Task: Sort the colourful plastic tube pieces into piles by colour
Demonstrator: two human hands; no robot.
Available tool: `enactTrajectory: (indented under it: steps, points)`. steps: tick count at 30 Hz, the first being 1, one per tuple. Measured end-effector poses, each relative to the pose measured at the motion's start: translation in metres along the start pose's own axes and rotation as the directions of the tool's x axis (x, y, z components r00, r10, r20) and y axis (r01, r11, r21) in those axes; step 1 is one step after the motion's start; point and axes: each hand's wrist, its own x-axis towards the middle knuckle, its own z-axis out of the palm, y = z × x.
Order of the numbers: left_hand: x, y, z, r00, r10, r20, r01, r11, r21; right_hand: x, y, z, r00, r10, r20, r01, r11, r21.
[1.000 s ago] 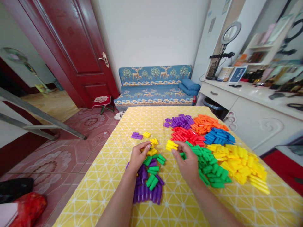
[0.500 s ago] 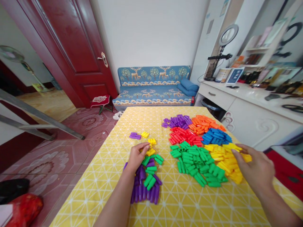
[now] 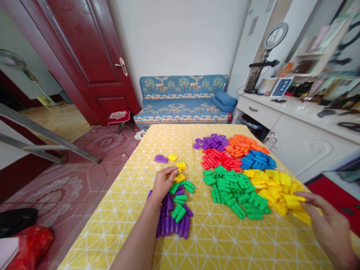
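Note:
On the left, my left hand (image 3: 163,183) is closed, thumb and forefinger pinched at a small yellow plastic connector beside a yellow cluster (image 3: 181,165). Below it, green pieces (image 3: 178,213) lie on and around purple tubes (image 3: 171,228), partly covered by my wrist. My right hand (image 3: 327,219) is at the right edge of the loose yellow pile (image 3: 277,187), its thumb and forefinger closed about a yellow plastic connector (image 3: 295,200). Near the left group lie a purple cluster (image 3: 161,159) and another small yellow cluster (image 3: 173,157).
Green (image 3: 234,191), red (image 3: 219,160), blue (image 3: 258,160), orange (image 3: 244,146) and purple (image 3: 212,141) piles share the yellow patterned tablecloth (image 3: 222,243). Beyond stand a blue sofa (image 3: 180,108) and a white dresser (image 3: 306,135).
My right hand has moved right and toward me along the yellow pile, and a yellow piece shows at its fingertips. My left hand stays at the same spot. The view has shifted slightly.

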Motion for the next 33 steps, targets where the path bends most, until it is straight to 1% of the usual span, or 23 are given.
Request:
enactTrajectory:
  steps: [2,3,4,6,8,9,11,13,17,23,26,28,30,31,33]
  points:
    - [0.0,0.001,0.0,1.0,-0.004,-0.003,0.004,1.0,-0.006,0.003,0.006,0.005,0.998,0.013,0.053,-0.02,0.991,0.135]
    - [0.0,0.001,0.0,1.0,-0.006,-0.004,0.006,1.0,-0.007,0.005,0.007,0.009,0.998,0.006,0.069,-0.018,0.984,0.178]
    - [0.0,0.001,0.0,1.0,-0.008,-0.005,0.008,1.0,-0.008,0.008,0.008,0.012,0.998,-0.019,0.056,0.008,0.984,0.178]
    - [0.0,0.001,0.0,1.0,-0.009,-0.005,0.009,1.0,-0.007,0.014,0.006,0.018,0.991,-0.131,0.03,0.126,0.983,0.135]
    - [0.0,0.001,0.0,1.0,-0.005,-0.001,0.005,1.0,-0.007,0.018,0.002,0.023,0.967,-0.255,-0.015,0.255,0.965,0.065]
    - [0.0,0.001,0.0,1.0,-0.004,0.001,0.004,1.0,-0.006,0.018,0.0,0.025,0.953,-0.3,-0.039,0.301,0.953,0.026]
    - [-0.001,0.0,0.0,1.0,-0.002,0.001,0.002,1.0,-0.001,0.017,-0.002,0.027,0.938,-0.342,-0.06,0.339,0.94,-0.043]
    - [-0.001,0.001,0.001,1.0,-0.001,-0.003,0.001,1.0,0.005,0.013,-0.004,0.029,0.937,-0.343,-0.061,0.338,0.938,-0.077]
    - [-0.001,0.003,0.001,1.0,0.01,-0.015,-0.01,1.0,0.021,0.006,-0.004,0.031,0.947,-0.315,-0.061,0.312,0.948,-0.061]
    - [-0.001,0.006,0.001,1.0,0.016,-0.016,-0.016,1.0,0.01,0.005,-0.002,0.033,0.948,-0.315,-0.045,0.31,0.946,-0.092]
    - [-0.001,0.007,0.001,1.0,0.015,-0.025,-0.015,1.0,-0.003,0.006,-0.004,0.034,0.949,-0.306,-0.076,0.3,0.95,-0.085]
    - [-0.001,0.006,0.001,0.999,0.017,-0.033,-0.018,1.0,-0.011,0.006,-0.012,0.032,0.938,-0.312,-0.153,0.305,0.95,-0.066]
    - [-0.001,0.004,0.001,0.999,0.02,-0.047,-0.02,1.0,-0.014,0.006,-0.03,0.031,0.918,-0.321,-0.234,0.325,0.945,-0.023]
    - [0.0,0.003,0.001,0.998,0.019,-0.058,-0.019,1.0,-0.014,0.004,-0.044,0.03,0.911,-0.322,-0.259,0.339,0.941,0.02]
    - [0.0,0.001,0.001,0.996,0.013,-0.084,-0.014,1.0,-0.017,-0.004,-0.08,0.032,0.915,-0.319,-0.245,0.361,0.92,0.151]
